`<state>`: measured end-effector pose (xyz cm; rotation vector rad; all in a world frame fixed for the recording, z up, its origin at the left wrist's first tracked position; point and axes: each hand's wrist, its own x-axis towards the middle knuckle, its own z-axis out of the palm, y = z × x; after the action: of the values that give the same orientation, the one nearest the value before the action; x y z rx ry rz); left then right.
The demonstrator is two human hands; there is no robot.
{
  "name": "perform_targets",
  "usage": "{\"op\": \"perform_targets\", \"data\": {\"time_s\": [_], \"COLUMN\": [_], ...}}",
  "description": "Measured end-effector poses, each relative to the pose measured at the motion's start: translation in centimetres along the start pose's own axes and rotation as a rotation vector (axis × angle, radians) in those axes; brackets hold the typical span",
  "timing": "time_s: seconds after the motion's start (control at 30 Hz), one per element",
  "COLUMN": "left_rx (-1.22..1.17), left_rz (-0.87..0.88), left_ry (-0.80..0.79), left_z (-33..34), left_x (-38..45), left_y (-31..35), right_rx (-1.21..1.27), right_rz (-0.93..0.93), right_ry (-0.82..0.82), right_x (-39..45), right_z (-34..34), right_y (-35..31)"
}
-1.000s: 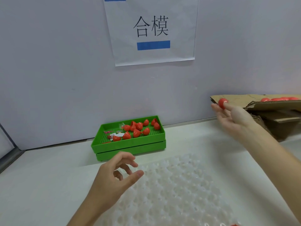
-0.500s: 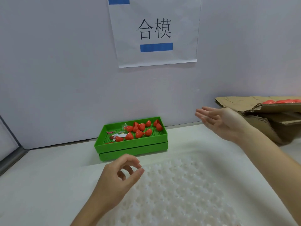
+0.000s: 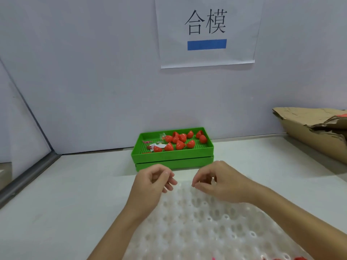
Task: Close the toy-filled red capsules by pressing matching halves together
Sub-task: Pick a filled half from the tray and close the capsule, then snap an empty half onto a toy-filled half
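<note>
Nearest is a white dimpled tray (image 3: 216, 222), bumpy translucent plastic; over its far edge the left hand (image 3: 150, 182) and right hand (image 3: 217, 182) hang close together, fingers loosely curled, both holding nothing; at 12 o'clock a green gridded bin (image 3: 172, 156) has the glossy red capsules (image 3: 180, 141); torn cardboard (image 3: 309, 128) at 2 o'clock; wall sign (image 3: 206, 30) reads 合模 over a blue bar.

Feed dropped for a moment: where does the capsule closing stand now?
Done: can't tell; the box contents are barely visible. In hand: nothing; left hand and right hand hover with loosely curled fingers over the white tray. Left: red halves lying loose in the green tray.
</note>
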<state>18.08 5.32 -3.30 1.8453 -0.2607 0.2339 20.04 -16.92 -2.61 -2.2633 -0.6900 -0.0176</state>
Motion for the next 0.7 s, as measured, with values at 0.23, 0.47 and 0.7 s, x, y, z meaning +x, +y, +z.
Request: {"op": "perform_targets", "data": {"time_s": [0.23, 0.47, 0.7], "left_rx": [-0.408, -0.657, 0.231], "left_rz": [-0.13, -0.141, -0.043], "left_ry": [0.109, 0.074, -0.274], "left_z": [-0.9, -2.6, -5.9], "left_x": [0.4, 0.6, 0.3], "left_y": [0.5, 2.6, 5.6], "right_rx": [-0.01, 0.002, -0.051], "right_rz": [-0.029, -0.027, -0.016], "right_ry": [0.011, -0.038, -0.031], "right_x": [-0.2, -0.1, -0.2], "right_z": [0.2, -0.2, -1.3], "right_y": [0.3, 0.3, 1.0]}}
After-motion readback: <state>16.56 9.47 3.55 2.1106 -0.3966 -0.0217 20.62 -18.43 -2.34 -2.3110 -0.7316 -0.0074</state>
